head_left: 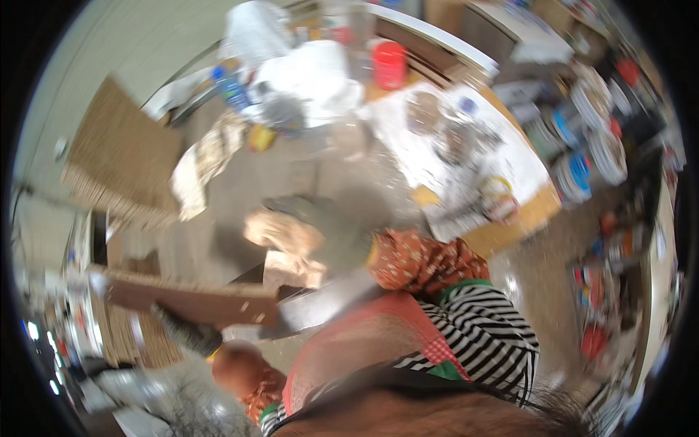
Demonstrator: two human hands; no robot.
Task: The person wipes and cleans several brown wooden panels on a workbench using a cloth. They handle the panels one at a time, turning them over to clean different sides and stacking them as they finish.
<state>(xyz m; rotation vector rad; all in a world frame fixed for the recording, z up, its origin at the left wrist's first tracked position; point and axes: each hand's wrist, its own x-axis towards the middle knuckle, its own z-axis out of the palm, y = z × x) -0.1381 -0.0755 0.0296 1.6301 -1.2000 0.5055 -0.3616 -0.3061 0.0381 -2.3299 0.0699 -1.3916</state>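
My right hand [331,229], in a dark grey-green glove, reaches left over the grey tabletop [226,175]. It is smeared by motion, with its fingers closed on a bunched tan cloth [280,234]. Beneath that cloth a lighter tan piece [291,271] shows near the table's front edge. Lower left, my left hand [188,331] wears a dark glove, and its fingertips lie over the near edge of a long brown board [211,300]. Whether those fingers grip the board or only rest on it is not clear. Rust-coloured patterned sleeves cover both forearms.
Stacked brown boards [127,146] stand at the left. White cloths [306,80], a blue bottle [231,91] and a red container [389,64] sit at the back. A stained white sheet [451,146] holds jars and a tape roll [499,200]. Several tubs [575,175] crowd the right.
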